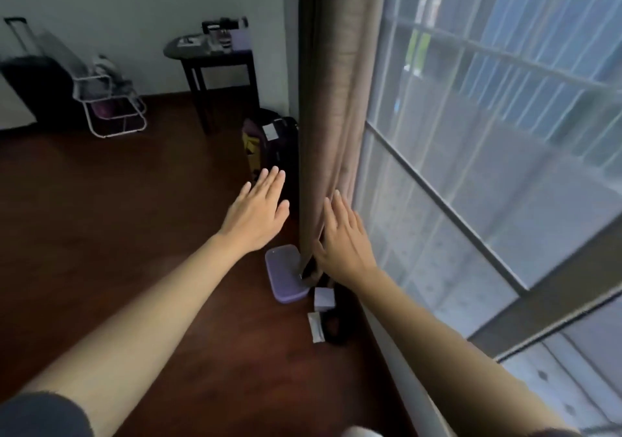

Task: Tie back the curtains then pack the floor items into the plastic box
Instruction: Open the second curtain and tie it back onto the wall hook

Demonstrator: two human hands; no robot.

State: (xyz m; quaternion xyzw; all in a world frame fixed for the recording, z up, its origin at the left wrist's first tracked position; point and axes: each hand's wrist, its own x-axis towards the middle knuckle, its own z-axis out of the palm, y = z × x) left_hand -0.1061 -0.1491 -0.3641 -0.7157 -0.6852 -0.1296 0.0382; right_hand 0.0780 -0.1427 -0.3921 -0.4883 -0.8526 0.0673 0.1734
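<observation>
While one gathered curtain (333, 100) hangs, two hands are held flat, gripping nothing: left hand (257, 214) beside it, right hand (343, 238) laid against it. Three items are seen below — pad (284, 273), carton (323, 298), packet (316, 327)

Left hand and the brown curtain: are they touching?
Apart. The head view shows the left hand open and flat, with a dark gap plainly visible between its outer edge and the near edge of the curtain.

The brown curtain (331, 100) at centre is matt cloth; the sheer curtain (471, 194) on the right is thin, translucent fabric. The floor (134, 218) is dark wood, faintly glossy. The purple box (281, 273) looks smooth matt plastic.
</observation>
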